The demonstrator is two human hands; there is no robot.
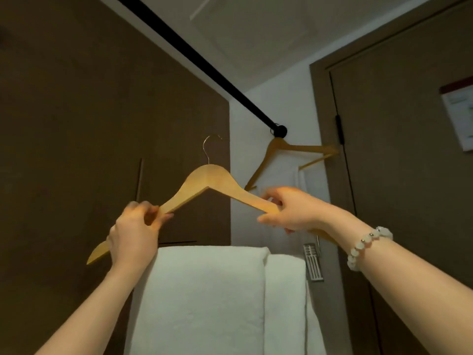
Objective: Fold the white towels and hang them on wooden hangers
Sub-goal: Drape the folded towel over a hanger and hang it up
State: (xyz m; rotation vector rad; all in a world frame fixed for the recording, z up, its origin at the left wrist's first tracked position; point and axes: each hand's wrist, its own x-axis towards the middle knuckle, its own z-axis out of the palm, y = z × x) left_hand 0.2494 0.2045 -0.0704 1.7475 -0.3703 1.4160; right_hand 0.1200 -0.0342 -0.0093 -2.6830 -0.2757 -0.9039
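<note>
I hold a wooden hanger (208, 179) with a metal hook up in front of me, below the black rail (204, 61). My left hand (135, 231) grips its left arm and my right hand (289, 210) grips its right arm. A folded white towel (204, 298) hangs from the hanger's lower bar, which my arms and the towel hide. A second wooden hanger (286, 155) hangs at the far end of the rail with another white towel (300, 179) on it.
A brown panel wall (89, 111) stands on the left. A brown door (399, 149) with a notice (460, 116) is on the right. A small metal rack (313, 262) is fixed near the door frame.
</note>
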